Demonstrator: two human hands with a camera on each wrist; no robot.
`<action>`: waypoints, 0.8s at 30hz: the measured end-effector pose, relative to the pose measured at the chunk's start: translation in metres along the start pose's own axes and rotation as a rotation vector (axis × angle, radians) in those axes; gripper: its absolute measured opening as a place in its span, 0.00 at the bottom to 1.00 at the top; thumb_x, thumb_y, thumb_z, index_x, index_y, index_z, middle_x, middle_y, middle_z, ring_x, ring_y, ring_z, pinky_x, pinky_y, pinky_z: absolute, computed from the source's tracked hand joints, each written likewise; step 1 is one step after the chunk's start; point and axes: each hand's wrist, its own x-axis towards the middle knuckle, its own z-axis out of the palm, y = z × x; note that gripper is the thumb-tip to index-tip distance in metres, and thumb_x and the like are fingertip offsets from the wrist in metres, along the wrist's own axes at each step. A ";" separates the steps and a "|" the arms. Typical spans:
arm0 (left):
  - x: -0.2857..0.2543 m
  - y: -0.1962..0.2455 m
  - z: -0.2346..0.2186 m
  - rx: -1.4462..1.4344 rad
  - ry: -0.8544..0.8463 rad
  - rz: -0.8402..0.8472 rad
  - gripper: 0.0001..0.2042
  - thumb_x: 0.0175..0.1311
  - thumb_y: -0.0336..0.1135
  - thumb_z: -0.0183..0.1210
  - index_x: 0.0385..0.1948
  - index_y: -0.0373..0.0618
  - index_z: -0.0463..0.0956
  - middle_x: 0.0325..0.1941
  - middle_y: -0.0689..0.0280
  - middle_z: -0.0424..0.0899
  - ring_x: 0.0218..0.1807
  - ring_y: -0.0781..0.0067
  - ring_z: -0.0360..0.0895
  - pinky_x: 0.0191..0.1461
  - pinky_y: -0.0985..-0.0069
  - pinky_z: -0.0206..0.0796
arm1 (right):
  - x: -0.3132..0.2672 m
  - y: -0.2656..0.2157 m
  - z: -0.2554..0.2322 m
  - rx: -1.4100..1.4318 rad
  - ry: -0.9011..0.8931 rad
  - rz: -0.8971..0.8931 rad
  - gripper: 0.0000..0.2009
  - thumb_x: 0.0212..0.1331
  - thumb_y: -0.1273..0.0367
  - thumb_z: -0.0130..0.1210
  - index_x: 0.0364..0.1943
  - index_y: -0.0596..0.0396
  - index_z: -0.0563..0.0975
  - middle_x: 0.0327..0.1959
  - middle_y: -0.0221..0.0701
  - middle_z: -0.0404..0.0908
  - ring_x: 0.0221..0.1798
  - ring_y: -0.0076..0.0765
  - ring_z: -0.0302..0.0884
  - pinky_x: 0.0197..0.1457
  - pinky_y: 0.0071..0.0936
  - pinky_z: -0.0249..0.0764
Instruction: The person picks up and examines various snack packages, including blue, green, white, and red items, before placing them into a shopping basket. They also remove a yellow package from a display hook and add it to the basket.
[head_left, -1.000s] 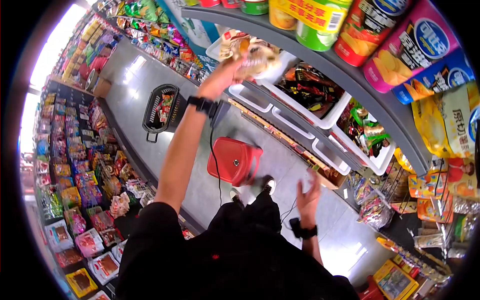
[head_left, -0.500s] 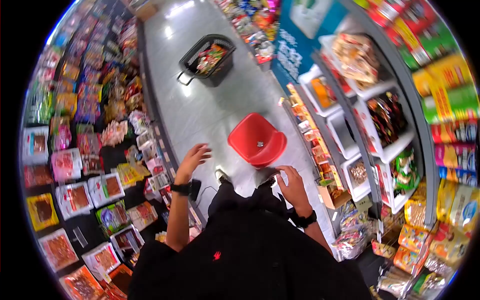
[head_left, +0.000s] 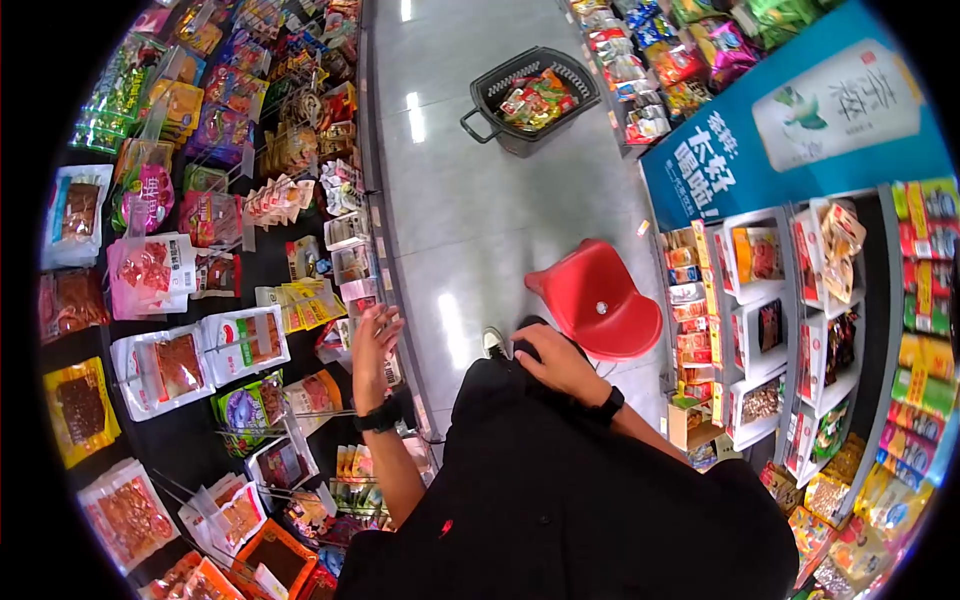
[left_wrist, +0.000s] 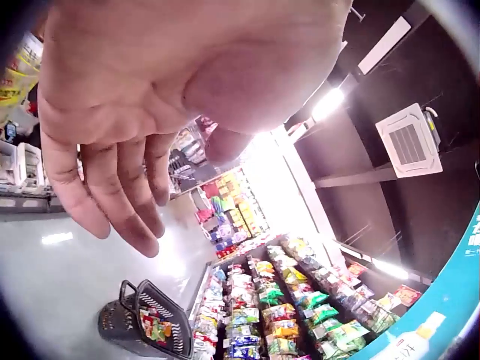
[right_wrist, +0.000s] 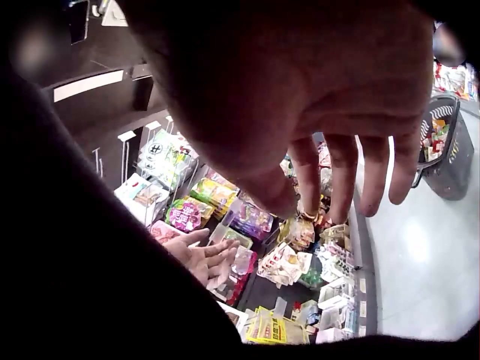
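Note:
My left hand (head_left: 375,350) is held beside the packed snack shelf on the left, fingers apart and slightly bent, holding nothing. In the left wrist view the same hand (left_wrist: 142,112) hangs with loose fingers. My right hand (head_left: 558,365) is low in front of the dark clothing, near the red stool (head_left: 605,300); its fingertips are partly hidden against black. The right wrist view shows that hand (right_wrist: 337,97) with loosely hanging fingers and nothing in them. The nearest goods to my left hand are yellow packets (head_left: 300,305) and other bagged snacks.
A black basket (head_left: 483,92) with colourful packets stands on the grey floor (head_left: 430,215) further up the aisle. At the right is a shelf with white bins (head_left: 745,425), one holding beige bags (head_left: 842,240). A teal sign panel (head_left: 740,130) rises above it.
My left hand has come away from the beige bags in the white bin and across to the left shelf. My right hand has moved in to the body. The head view has turned leftward.

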 end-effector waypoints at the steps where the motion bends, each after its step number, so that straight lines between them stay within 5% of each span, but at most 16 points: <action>1: 0.015 0.009 0.008 0.026 -0.044 0.030 0.25 0.75 0.53 0.43 0.59 0.42 0.69 0.56 0.61 0.80 0.52 0.69 0.79 0.56 0.74 0.66 | 0.019 0.007 -0.001 0.004 0.015 -0.003 0.13 0.60 0.69 0.56 0.48 0.56 0.74 0.45 0.41 0.77 0.50 0.50 0.73 0.54 0.39 0.70; 10: 0.195 0.089 0.123 0.249 -0.239 -0.125 0.23 0.74 0.51 0.46 0.59 0.43 0.69 0.55 0.62 0.80 0.53 0.70 0.79 0.58 0.73 0.65 | 0.239 0.103 -0.070 0.027 0.179 0.076 0.15 0.60 0.68 0.55 0.50 0.56 0.73 0.44 0.43 0.78 0.48 0.53 0.74 0.53 0.43 0.71; 17: 0.426 0.115 0.243 0.417 -0.322 -0.287 0.19 0.74 0.47 0.49 0.57 0.45 0.70 0.51 0.63 0.82 0.46 0.73 0.80 0.52 0.75 0.69 | 0.446 0.256 -0.130 0.049 0.036 0.262 0.18 0.59 0.64 0.57 0.51 0.56 0.73 0.44 0.43 0.78 0.50 0.52 0.76 0.56 0.41 0.72; 19: 0.506 0.120 0.311 0.548 -0.421 -0.247 0.19 0.73 0.46 0.52 0.55 0.42 0.72 0.47 0.64 0.82 0.45 0.76 0.79 0.48 0.77 0.68 | 0.508 0.313 -0.156 0.090 -0.066 0.401 0.20 0.58 0.63 0.57 0.53 0.55 0.73 0.46 0.45 0.78 0.54 0.52 0.75 0.60 0.41 0.70; 20: 0.545 0.114 0.336 0.637 -0.463 -0.239 0.18 0.72 0.45 0.53 0.54 0.41 0.73 0.45 0.65 0.83 0.44 0.76 0.79 0.47 0.78 0.67 | 0.527 0.374 -0.137 -0.003 0.084 0.225 0.19 0.57 0.63 0.56 0.51 0.56 0.73 0.45 0.45 0.78 0.52 0.53 0.75 0.58 0.42 0.71; 22: 0.624 0.110 0.405 0.857 -0.520 0.083 0.15 0.71 0.40 0.57 0.50 0.38 0.75 0.43 0.66 0.82 0.43 0.78 0.77 0.46 0.78 0.68 | 0.598 0.433 -0.176 0.071 -0.042 0.351 0.14 0.56 0.66 0.52 0.44 0.58 0.74 0.41 0.46 0.78 0.48 0.53 0.75 0.51 0.45 0.72; 23: 0.664 0.108 0.443 0.834 -0.537 0.003 0.14 0.70 0.38 0.58 0.49 0.38 0.75 0.43 0.66 0.82 0.44 0.80 0.77 0.47 0.78 0.68 | 0.630 0.468 -0.190 0.006 -0.027 0.359 0.13 0.56 0.66 0.51 0.42 0.58 0.74 0.39 0.47 0.79 0.46 0.55 0.76 0.48 0.47 0.73; 24: 0.704 0.098 0.474 0.810 -0.586 0.189 0.13 0.70 0.36 0.58 0.49 0.38 0.75 0.46 0.65 0.81 0.43 0.79 0.77 0.48 0.77 0.69 | 0.663 0.494 -0.214 0.064 -0.018 0.462 0.12 0.55 0.66 0.52 0.41 0.57 0.75 0.37 0.47 0.80 0.43 0.57 0.78 0.45 0.49 0.74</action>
